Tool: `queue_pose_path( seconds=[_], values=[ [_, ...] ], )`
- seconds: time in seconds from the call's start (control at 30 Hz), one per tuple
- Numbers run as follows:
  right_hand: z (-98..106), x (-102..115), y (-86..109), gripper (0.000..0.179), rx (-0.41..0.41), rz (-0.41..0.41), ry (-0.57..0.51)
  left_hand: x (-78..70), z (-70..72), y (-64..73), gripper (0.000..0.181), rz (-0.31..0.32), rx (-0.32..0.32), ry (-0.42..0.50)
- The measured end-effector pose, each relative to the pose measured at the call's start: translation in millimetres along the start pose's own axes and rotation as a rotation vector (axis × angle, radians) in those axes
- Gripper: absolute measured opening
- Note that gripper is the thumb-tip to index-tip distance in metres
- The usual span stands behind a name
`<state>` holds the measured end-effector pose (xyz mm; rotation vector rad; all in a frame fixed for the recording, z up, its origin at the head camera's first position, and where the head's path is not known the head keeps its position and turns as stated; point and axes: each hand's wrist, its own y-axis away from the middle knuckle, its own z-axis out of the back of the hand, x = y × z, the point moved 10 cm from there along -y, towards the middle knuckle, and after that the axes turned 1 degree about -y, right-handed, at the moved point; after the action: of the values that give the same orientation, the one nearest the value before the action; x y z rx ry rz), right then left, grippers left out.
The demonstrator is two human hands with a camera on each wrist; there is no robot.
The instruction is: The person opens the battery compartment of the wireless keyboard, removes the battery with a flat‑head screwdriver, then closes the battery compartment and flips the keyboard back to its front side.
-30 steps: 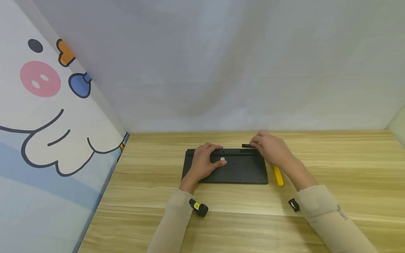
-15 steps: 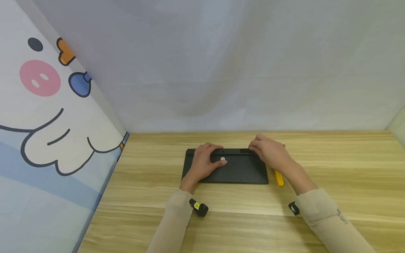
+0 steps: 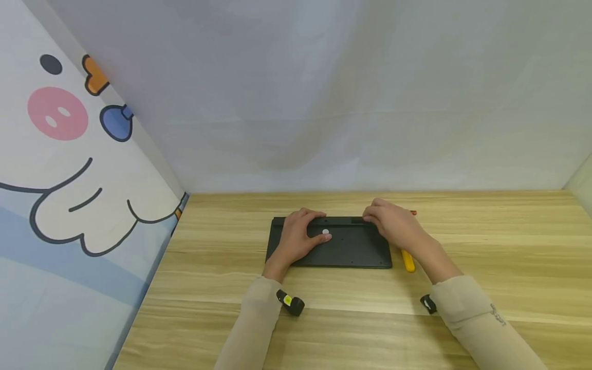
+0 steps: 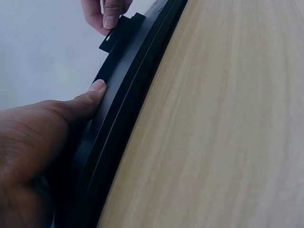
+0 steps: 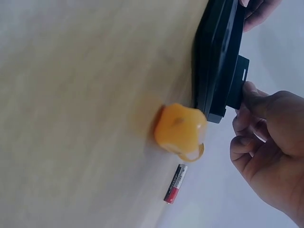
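Note:
A black keyboard (image 3: 351, 252) lies face down on the wooden table, with a small white round spot on its back. My left hand (image 3: 297, 237) grips its left part, thumb on the back and fingers at the far edge. Between thumb and fingers, my right hand (image 3: 394, 222) pinches a thin black battery cover (image 5: 238, 80) with a small slot in it. In both wrist views the cover stands up at an angle from the raised ridge along the keyboard's far edge, overlapping it. The right hand hides the cover in the head view.
A yellow-handled tool (image 3: 408, 261) lies just right of the keyboard, partly under the right forearm. Beyond it is a black and red AA battery (image 5: 175, 184). A pale wall rises behind the table; a cartoon-printed panel (image 3: 69, 205) stands at the left.
My right hand has come nearer and down with the battery cover, from beyond the far edge onto the keyboard's ridge. The battery's red end has come into sight. The left hand stays in place.

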<state>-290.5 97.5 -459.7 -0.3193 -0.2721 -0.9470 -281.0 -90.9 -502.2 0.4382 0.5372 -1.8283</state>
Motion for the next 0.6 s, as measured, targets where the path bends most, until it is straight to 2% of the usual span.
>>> queue_pose_path(
  seconds=[0.27, 0.47, 0.6],
  values=[
    [-1.6, -0.4, -1.2, 0.014, 0.023, 0.001, 0.0, -0.1, -1.1, 0.1, 0.056, 0.003, 0.006, -0.001],
    [-2.7, -5.6, -1.2, 0.015, 0.021, -0.063, -0.06, -0.5, -0.7, 1.3, 0.056, -0.002, 0.004, 0.003],
    [-3.2, -6.8, -0.9, 0.011, 0.011, -0.078, -0.058, -1.3, -0.5, 2.1, 0.056, -0.005, 0.004, 0.003]
  ],
)
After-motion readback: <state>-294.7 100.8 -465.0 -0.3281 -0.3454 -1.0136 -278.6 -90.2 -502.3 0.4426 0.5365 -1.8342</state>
